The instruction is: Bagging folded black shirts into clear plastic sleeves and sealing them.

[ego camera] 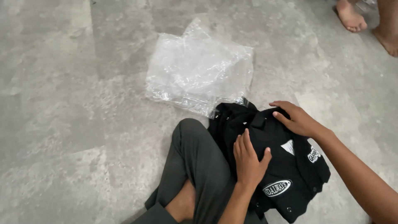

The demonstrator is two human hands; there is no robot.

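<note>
Person sits on grey concrete floor (62,124), one knee in dark grey trousers (195,157) bent up in front. Folded black shirt (286,166) w/ white oval patches lies partly on that leg, partly on floor. Left hand (248,159) rests flat on shirt's middle, fingers spread, palm down, gripping nothing. Right hand (296,118) lies open on shirt's top edge near collar, fingers extended, pressing, not closed on fabric. Crumpled clear plastic bag (199,68) lies on floor just beyond shirt, touching its upper corner. Another person's bare feet (352,16) at top right, well apart.
</note>
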